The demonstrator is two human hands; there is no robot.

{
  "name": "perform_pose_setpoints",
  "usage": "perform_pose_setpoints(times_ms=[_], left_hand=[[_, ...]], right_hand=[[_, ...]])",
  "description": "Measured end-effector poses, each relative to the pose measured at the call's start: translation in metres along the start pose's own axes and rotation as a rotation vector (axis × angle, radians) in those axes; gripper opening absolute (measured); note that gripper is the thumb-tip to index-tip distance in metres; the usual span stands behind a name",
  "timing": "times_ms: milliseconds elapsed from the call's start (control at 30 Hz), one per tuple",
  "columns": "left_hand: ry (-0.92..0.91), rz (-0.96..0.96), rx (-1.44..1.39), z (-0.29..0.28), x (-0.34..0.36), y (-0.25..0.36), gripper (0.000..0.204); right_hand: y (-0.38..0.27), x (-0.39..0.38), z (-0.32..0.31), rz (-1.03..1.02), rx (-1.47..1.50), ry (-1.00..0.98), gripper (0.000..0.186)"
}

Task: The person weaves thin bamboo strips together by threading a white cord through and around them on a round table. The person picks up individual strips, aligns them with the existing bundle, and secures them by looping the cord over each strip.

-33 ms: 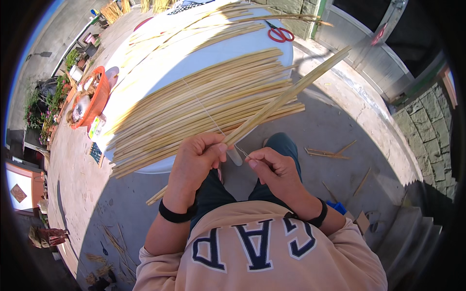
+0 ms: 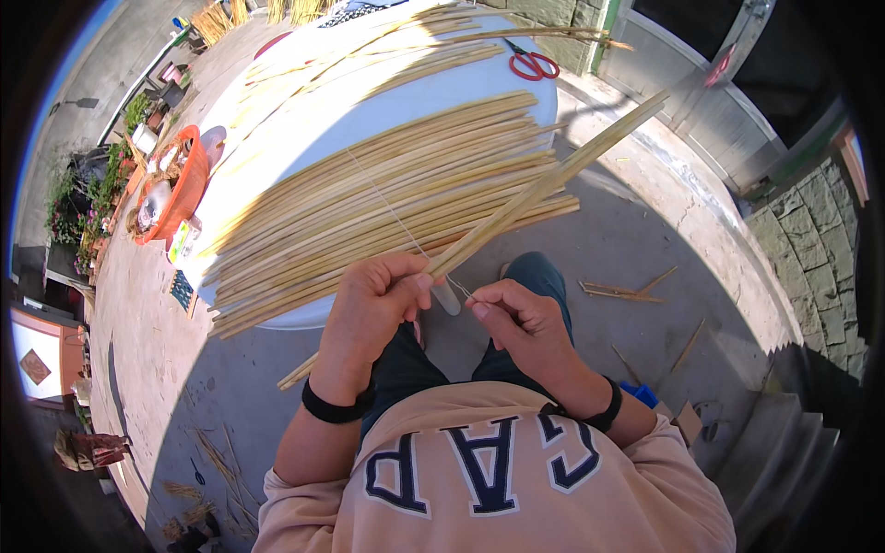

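Observation:
My left hand (image 2: 383, 300) is closed in a pinch on a long pale reed stalk (image 2: 544, 189). The stalk slants from below my left wrist up to the right, past the table's edge. Just right of it, my right hand (image 2: 521, 323) pinches the end of a thin white string (image 2: 456, 286), which runs to the held stalk beside my left fingertips. A row of similar stalks (image 2: 396, 194) lies side by side on the white round table (image 2: 323, 152). Across that row a white thread (image 2: 383, 203) stretches down to my left hand.
Red-handled scissors (image 2: 533, 66) lie at the table's far right, near more loose stalks (image 2: 433, 60). An orange basin (image 2: 184, 198) stands left of the table. Stalk scraps (image 2: 622, 292) lie on the concrete floor at right; steps (image 2: 784, 452) rise at lower right.

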State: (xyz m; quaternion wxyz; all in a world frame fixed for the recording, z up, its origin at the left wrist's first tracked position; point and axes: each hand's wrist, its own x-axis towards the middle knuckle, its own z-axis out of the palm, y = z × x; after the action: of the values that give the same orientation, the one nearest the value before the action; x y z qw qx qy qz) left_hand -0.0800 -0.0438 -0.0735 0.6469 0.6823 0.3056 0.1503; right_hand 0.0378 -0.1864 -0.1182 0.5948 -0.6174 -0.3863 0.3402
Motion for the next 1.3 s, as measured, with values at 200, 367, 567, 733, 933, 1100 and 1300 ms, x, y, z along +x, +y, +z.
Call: perform_pose_setpoints(times_ms=[200,367,567,733,933,1100,1300], left_hand=[[-0.041,-0.02,-0.053,-0.001,0.0,-0.004,0.012],[-0.054,-0.015,-0.084,0.001,0.0,-0.005,0.012],[-0.057,-0.017,-0.066,0.002,-0.001,-0.002,0.012],[-0.019,0.028,0.028,0.006,-0.004,-0.003,0.012],[-0.053,-0.02,0.04,0.011,-0.009,0.0,0.013],[-0.005,0.079,0.171,0.012,-0.012,-0.002,0.013],[0.027,0.174,0.266,0.015,-0.016,0.001,0.014]], right_hand=[[0.002,0.002,0.003,-0.012,0.005,-0.015,0.008],[0.001,0.002,0.001,0.014,0.004,-0.034,0.009],[-0.001,0.001,0.001,0.02,0.006,-0.035,0.009],[0.001,0.001,0.002,0.013,0.011,-0.026,0.009],[0.01,-0.001,0.001,-0.033,0.033,-0.031,0.009],[0.01,-0.003,0.004,-0.046,0.089,-0.033,0.009],[0.012,-0.005,0.004,-0.065,0.166,-0.035,0.009]])
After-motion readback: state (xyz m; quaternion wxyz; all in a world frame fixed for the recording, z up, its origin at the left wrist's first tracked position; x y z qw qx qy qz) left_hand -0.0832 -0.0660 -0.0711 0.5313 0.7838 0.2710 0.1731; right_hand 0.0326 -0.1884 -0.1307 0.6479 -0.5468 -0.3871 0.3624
